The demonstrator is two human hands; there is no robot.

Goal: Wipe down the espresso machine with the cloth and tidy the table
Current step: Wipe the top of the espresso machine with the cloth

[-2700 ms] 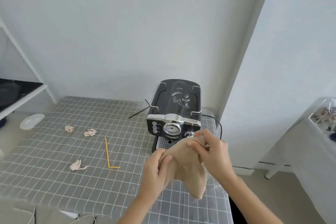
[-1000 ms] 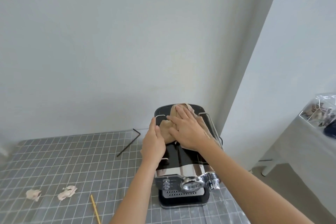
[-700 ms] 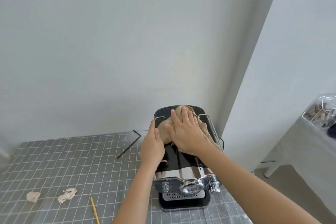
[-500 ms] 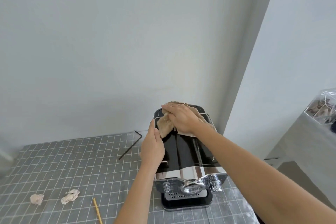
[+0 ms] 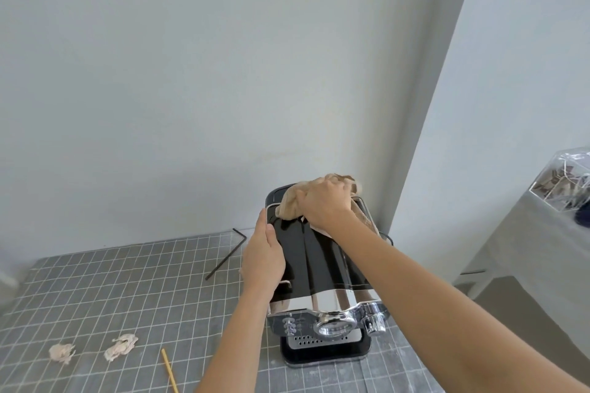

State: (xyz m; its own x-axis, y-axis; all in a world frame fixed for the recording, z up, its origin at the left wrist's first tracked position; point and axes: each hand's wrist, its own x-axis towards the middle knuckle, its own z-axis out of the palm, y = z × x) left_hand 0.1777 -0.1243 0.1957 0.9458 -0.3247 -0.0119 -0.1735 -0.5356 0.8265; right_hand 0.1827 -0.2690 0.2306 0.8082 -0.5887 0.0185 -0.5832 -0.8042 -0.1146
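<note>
Espresso machine (image 5: pixel 322 268) stands at the desk's (image 5: pixel 105 297) far right corner. Its cloth (image 5: pixel 292 206) has moved to the rear of the black top, so the front part is probably wiped already. Right hand (image 5: pixel 324 204) is closed over the cloth; left hand (image 5: pixel 263 260) lies open against the machine's left side (only steadying). Paper scraps (image 5: pixel 121 349) wait near the left edge.

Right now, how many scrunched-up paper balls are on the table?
2. One paper ball lies near the table's left front edge, and the other paper ball sits just right of it. More may lie outside the view.
</note>
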